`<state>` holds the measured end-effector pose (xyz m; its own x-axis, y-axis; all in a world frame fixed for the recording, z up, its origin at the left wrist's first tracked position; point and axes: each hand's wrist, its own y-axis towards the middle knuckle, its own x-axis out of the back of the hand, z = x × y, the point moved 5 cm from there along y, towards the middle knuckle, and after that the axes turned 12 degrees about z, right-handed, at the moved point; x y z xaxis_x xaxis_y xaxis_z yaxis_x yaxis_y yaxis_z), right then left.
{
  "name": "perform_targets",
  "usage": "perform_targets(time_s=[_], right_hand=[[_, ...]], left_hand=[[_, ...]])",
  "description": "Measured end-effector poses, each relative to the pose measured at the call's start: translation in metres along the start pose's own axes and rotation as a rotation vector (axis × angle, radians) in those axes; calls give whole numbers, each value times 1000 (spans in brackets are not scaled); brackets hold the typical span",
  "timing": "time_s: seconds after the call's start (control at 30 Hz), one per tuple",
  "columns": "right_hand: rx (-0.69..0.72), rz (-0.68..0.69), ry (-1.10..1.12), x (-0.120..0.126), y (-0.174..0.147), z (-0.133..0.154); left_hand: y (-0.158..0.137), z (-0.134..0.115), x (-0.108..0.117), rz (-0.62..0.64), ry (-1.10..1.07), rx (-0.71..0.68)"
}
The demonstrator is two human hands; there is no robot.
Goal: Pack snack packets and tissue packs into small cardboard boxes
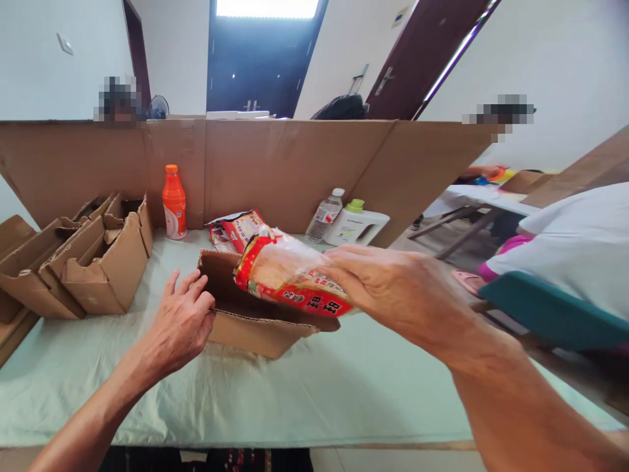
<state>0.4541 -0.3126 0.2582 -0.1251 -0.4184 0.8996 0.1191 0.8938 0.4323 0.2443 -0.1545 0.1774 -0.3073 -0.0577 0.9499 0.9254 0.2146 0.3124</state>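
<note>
My right hand point(388, 282) grips a red and clear bag of rice crackers point(289, 272) by its right end. The bag is tilted over an open cardboard box point(255, 331) in the middle of the table, hiding part of the box's inside. My left hand point(184, 311) is at the box's left end, its fingers closed on the edge. Just behind the box lie red snack packets point(240, 226), partly covered by the bag and the box.
Several cardboard boxes point(98, 269) stand at the left. An orange bottle point(173, 203), a clear water bottle point(324, 216) and a white jug with a green cap point(358, 226) line the cardboard partition point(295, 151). A person in a white shirt point(580, 229) sits at the right.
</note>
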Motion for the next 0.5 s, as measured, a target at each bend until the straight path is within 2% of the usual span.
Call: perform_targets(time_s=[0.17,0.33,0.5], right_hand=[[92,227,37,-13,14,11],[42,383,-137,-16,45,25],[-27,514,-299,-16,65,49]], left_hand=[[-8,3,-7,-61,-60,49],[-13,2,-13,-113,-118,98],[-15,2,-17,-104,-165,113]])
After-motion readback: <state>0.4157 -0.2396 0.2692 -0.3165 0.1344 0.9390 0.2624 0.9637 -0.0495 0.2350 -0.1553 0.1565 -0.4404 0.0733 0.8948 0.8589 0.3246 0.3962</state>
